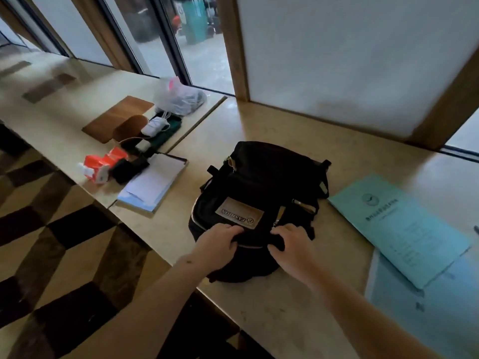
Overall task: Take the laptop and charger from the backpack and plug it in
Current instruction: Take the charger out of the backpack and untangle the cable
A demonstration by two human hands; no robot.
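A black backpack (261, 193) with a beige label patch lies flat on the beige stone counter (259, 320), its top end toward me. My left hand (217, 246) grips the near left part of the bag's top, fingers curled over the fabric. My right hand (290, 246) grips the near right part beside a zipper pull, fingers curled into the fabric. The bag looks closed. No laptop or charger shows; what is inside the bag is hidden.
A teal booklet (396, 229) lies right of the bag over pale papers. To the left lie a notebook (154, 183), a red packet (103, 164), a white adapter with cable (154, 125), a wooden board (116, 117) and a plastic bag (178, 97). Windows stand behind.
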